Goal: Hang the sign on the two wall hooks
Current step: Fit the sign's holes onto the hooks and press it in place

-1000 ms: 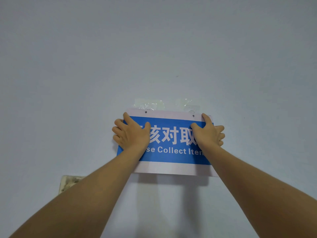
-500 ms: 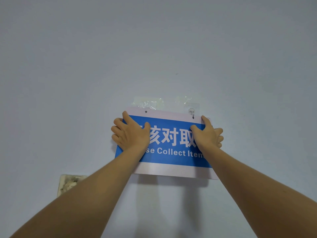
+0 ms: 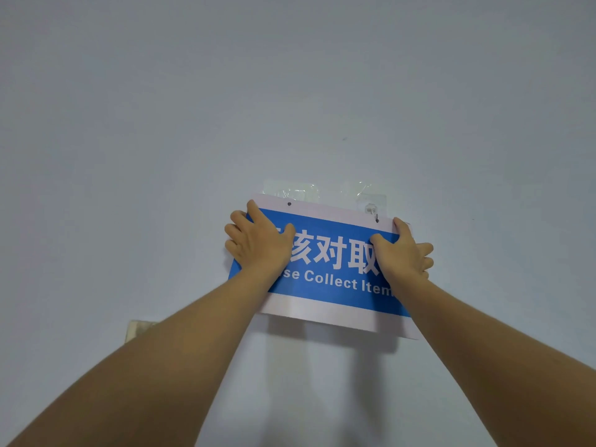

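Observation:
A blue and white sign (image 3: 325,269) with white lettering lies against the pale wall, tilted with its right side lower. My left hand (image 3: 259,245) grips its left edge and my right hand (image 3: 403,253) grips its right edge. The right clear hook (image 3: 371,209) shows above the sign's top edge, its metal tip at the sign's right hole. The left hole (image 3: 289,204) is a dark dot near the top edge. The left hook's clear pad (image 3: 300,191) peeks out above the sign; its hook is hidden behind it.
A worn beige wall plate (image 3: 137,329) sits low on the left, partly behind my left forearm. The sign casts a shadow on the wall below it.
The sign has dropped on its right side and now tilts. The right hook, covered a second ago, shows above the top edge. Both hands keep their grip.

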`<act>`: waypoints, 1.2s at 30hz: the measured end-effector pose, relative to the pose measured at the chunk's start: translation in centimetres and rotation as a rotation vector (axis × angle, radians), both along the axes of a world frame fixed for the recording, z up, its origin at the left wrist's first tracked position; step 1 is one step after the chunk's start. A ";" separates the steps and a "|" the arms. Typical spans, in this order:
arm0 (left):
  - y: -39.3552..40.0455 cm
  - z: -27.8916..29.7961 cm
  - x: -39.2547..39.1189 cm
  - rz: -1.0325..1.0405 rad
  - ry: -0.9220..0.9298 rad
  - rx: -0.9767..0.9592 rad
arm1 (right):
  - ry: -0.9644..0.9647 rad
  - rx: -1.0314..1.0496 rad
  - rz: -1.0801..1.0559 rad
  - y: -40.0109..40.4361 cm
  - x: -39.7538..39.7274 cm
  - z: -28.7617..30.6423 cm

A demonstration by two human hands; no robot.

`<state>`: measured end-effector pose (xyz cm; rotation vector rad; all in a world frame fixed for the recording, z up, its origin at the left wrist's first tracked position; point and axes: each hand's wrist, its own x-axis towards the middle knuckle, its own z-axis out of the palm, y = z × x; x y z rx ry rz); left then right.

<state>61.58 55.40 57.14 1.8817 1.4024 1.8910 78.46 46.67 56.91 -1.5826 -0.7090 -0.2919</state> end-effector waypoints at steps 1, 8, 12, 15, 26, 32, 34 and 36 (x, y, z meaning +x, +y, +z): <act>0.1 -0.1 0.1 0.000 0.002 0.000 | -0.002 0.004 -0.001 0.0 0.1 0.0; -0.1 -1.3 0.5 0.026 -0.025 -0.021 | -0.037 0.004 -0.032 0.2 0.3 0.0; -0.1 -1.9 0.3 0.006 -0.034 -0.057 | -0.058 -0.022 -0.052 0.3 0.2 -0.1; 0.1 -2.8 0.4 -0.016 -0.043 -0.085 | -0.082 -0.038 -0.066 0.1 0.1 0.1; 0.3 -2.9 0.3 -0.035 -0.060 -0.094 | -0.111 -0.089 -0.031 -0.1 0.1 -0.5; 0.1 -3.0 0.4 -0.039 -0.030 -0.116 | -0.123 -0.133 -0.029 -0.3 0.1 -0.6; 0.1 -3.0 0.3 -0.041 -0.018 -0.126 | -0.130 -0.139 -0.031 -0.5 0.1 -0.7; 0.0 -3.0 0.2 -0.046 -0.006 -0.141 | -0.131 -0.145 -0.031 -0.6 0.1 -0.7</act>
